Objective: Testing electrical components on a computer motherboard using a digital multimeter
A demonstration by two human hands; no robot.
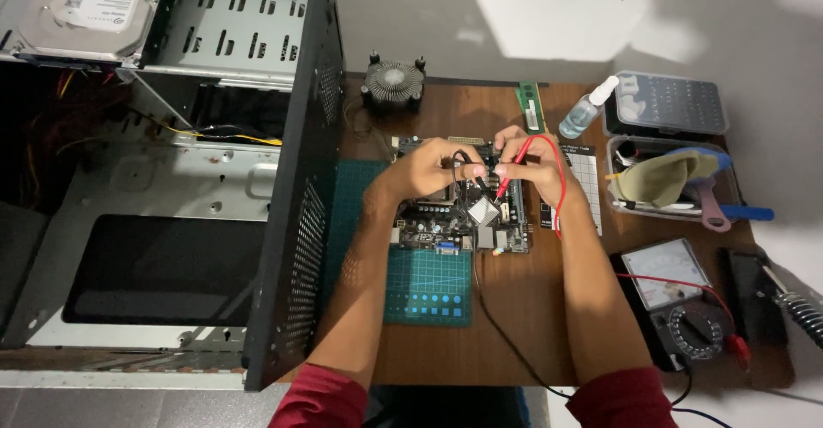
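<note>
On the green cutting mat point(429, 286) lies the motherboard point(454, 214). Over it, the left hand point(429, 169) pinches the black probe point(461, 171) and the right hand point(527, 160) pinches the red probe point(502, 186). Both tips sit close; a slip could bridge contacts. Behind the motherboard, the cooler fan point(393, 81) stands.

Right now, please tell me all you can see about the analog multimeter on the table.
The multimeter lies flat near the right front edge of the wooden table, face up. It has a black casing, a pale dial window with a needle scale at the top and a round selector knob below. A red lead and a black lead run from it toward the motherboard. Neither hand touches the body.
</note>
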